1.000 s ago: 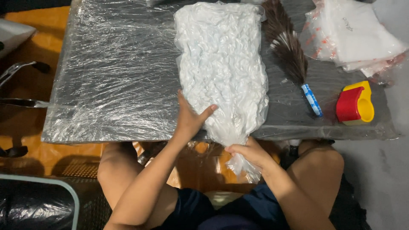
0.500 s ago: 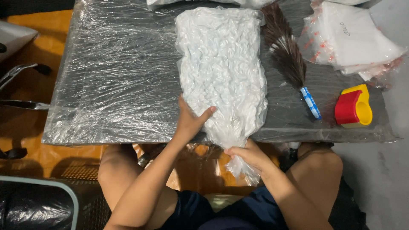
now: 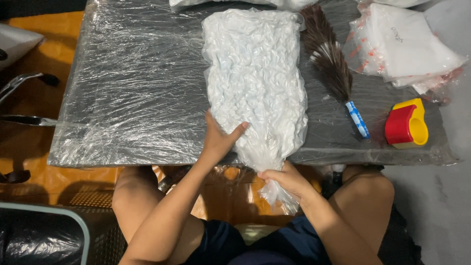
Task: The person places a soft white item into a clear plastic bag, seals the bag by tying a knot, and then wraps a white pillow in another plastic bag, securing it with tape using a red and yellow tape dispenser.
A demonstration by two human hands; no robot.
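Note:
A long clear plastic bag (image 3: 255, 83) stuffed with crumpled white material lies lengthwise on the plastic-wrapped dark table (image 3: 127, 88). My left hand (image 3: 219, 139) presses flat on the bag's near left corner, fingers spread. My right hand (image 3: 285, 180) grips the bag's twisted neck, which hangs over the table's near edge above my lap.
A brown feather duster (image 3: 329, 64) with a blue handle lies just right of the bag. A red and yellow tape dispenser (image 3: 406, 124) sits near the right front corner. A stack of clear packets (image 3: 407, 44) lies at the back right. A chair frame (image 3: 19, 98) stands left.
My right hand has kept its grip on the neck and shifted slightly. The left hand stays pressed on the bag.

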